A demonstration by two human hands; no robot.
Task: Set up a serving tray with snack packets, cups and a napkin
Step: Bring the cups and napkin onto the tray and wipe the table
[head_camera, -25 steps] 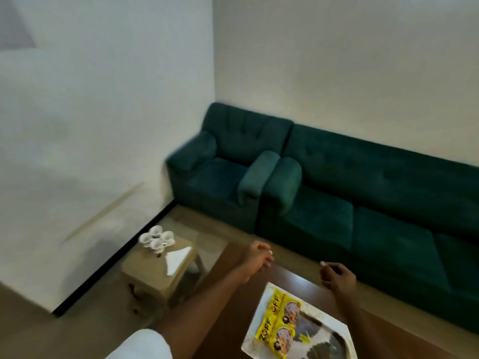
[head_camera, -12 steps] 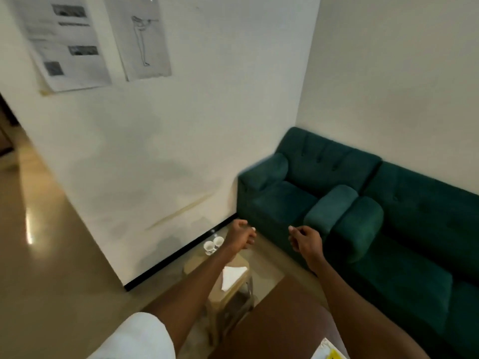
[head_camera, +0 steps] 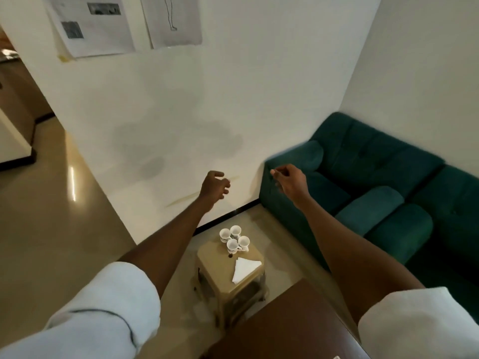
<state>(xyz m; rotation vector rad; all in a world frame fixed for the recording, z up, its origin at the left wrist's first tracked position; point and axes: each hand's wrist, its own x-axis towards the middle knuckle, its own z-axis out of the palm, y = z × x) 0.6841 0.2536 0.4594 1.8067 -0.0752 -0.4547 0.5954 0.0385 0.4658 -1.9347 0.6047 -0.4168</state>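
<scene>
Several small white cups (head_camera: 234, 238) stand in a cluster at the far end of a small beige side table (head_camera: 215, 265). A folded white napkin (head_camera: 243, 269) lies on the same table, nearer me. My left hand (head_camera: 214, 186) is raised above and beyond the cups, fingers loosely curled and apart, holding nothing. My right hand (head_camera: 289, 180) is held up at the same height, fingers loosely curled, empty. The tray and the snack packets are out of view.
A brown wooden table (head_camera: 287, 325) fills the bottom right. A dark green sofa (head_camera: 375, 182) runs along the right wall, close to the side table. A white wall with paper posters (head_camera: 124, 22) is ahead; shiny floor (head_camera: 46, 229) opens to the left.
The view has swung left and away from the tray, which has left the frame. The side table with cups and napkin now sits centre-bottom. Both hands stay raised and empty.
</scene>
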